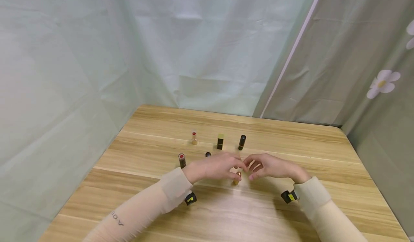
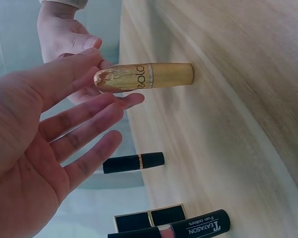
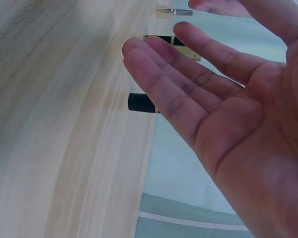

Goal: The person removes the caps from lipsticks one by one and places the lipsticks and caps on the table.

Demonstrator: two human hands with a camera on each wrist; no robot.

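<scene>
Now, hands first.
Left hand (image 1: 216, 166): fingers straight and spread over the table, holding nothing; in the left wrist view a fingertip lies at the top of the gold tube (image 2: 144, 76).
Right hand (image 1: 271, 166): relaxed, fingers loosely bent, holding nothing; its tips meet the left hand's just above the gold tube.
Gold tube: stands upright on the table (image 1: 291, 217) near its middle, under the meeting fingertips; the word "gold" is printed on it. Whether the right hand touches it I cannot tell.
Black round tube (image 1: 242, 142): upright, behind the hands toward the far edge, apart from them.
Square tube (image 1: 220, 141): black with a gold top, upright, just left of the black round one.
Pale lipstick (image 1: 194, 138): uncapped, red tip up, left end of that far row.
Dark lipstick (image 1: 182, 161): uncapped, red tip, stands left of the left hand, toward the left edge.
Small black cap (image 1: 208, 154): just behind the left hand, partly hidden by it.
Sleeves: beige on both arms, a black wrist camera on each.
Backdrop: pale green cloth behind the far and left edges; grey flowered curtain at the right.
</scene>
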